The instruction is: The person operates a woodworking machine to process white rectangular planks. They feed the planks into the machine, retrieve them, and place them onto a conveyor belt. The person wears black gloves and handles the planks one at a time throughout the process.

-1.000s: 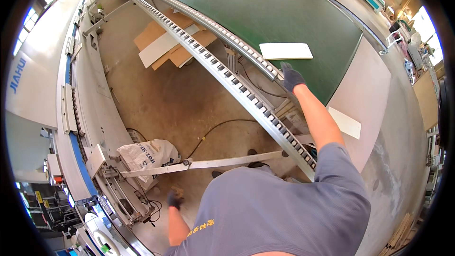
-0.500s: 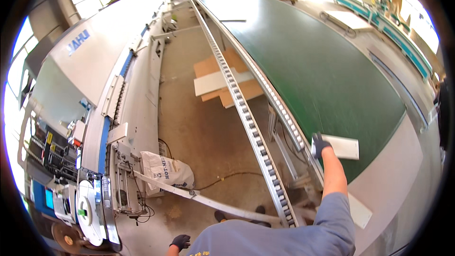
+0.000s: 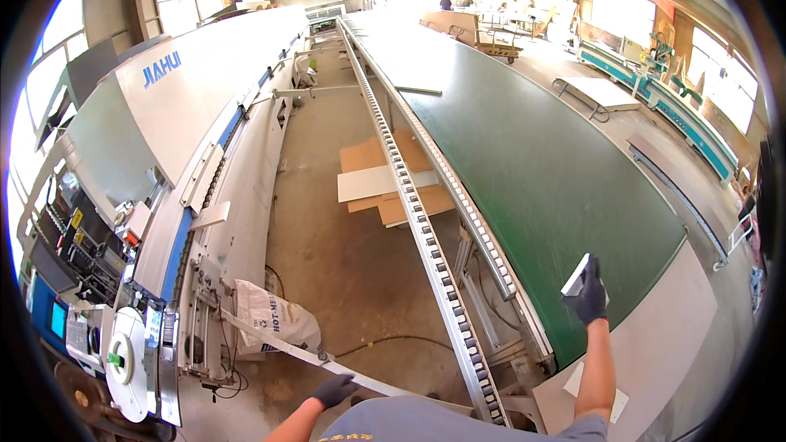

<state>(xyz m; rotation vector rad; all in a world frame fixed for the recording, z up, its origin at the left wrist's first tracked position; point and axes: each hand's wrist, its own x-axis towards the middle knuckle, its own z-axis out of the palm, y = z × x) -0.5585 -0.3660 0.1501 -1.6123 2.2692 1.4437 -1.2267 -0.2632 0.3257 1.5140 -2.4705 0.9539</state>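
My right hand (image 3: 588, 299), in a dark glove, grips a small white board (image 3: 575, 276) over the near end of the green conveyor belt (image 3: 524, 221). The board is tilted up on edge, and my fingers hide part of it. Low in front of my body, my left hand (image 3: 334, 390), also gloved, hangs with its fingers loosely stretched and nothing visible in them. Beneath my right forearm, another white board (image 3: 620, 403) lies on the pale sheet (image 3: 663, 331) at the belt's end, partly covered by my arm.
A narrow roller rail (image 3: 426, 229) runs along the belt's left side. Further left stands a long white machine (image 3: 164, 106) with a workpiece (image 3: 211, 214) on its edge. A white sack (image 3: 274, 319) sits by it. Panels (image 3: 385, 184) lie on the floor beneath the rail.
My right hand has lifted the small white board from lying flat on the belt and tilted it up, moving slightly right. My left hand has come up and forward. The view has tipped upward.
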